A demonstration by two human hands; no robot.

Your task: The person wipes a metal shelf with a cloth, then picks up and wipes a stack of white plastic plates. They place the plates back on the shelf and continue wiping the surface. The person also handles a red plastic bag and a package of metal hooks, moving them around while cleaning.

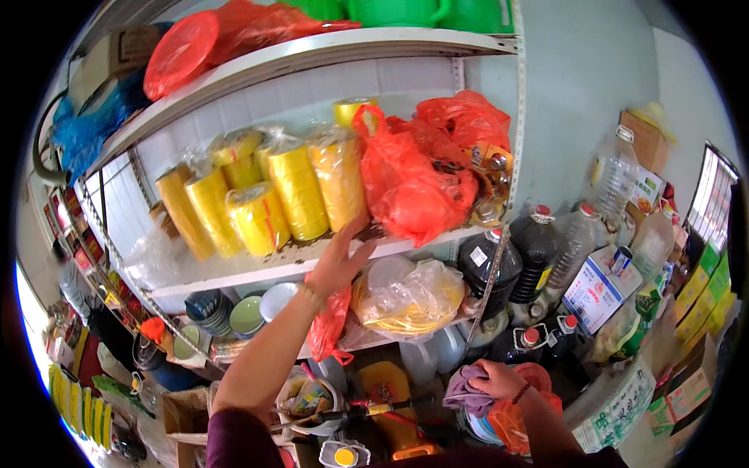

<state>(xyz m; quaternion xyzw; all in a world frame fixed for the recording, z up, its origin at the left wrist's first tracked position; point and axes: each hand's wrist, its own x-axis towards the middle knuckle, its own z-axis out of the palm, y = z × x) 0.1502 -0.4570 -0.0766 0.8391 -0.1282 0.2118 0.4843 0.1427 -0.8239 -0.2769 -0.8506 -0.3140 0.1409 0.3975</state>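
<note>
My left hand point(339, 263) reaches over the front edge of the middle shelf point(298, 270), its fingers apart and nothing in it. Its fingertips are near the foot of a plastic-wrapped stack of yellow tape rolls point(335, 178); whether they touch it I cannot tell. More stacks of yellow tape point(297, 193) stand to the left, with dark specks on the shelf before them. Just right of the fingers sits a knotted red plastic bag point(418, 181). Low on the right, my right hand point(497, 379) grips a crumpled purple cloth point(467, 391) above a stack partly covered by orange-red plastic point(515, 424).
Bowls point(246, 316) and a clear bag of yellow coils point(409, 301) fill the lower shelf. Large dark-filled plastic bottles point(490, 263) crowd the shelf's right post point(515, 117). Below me are a bucket point(307, 403) and a black handlebar grip point(336, 416).
</note>
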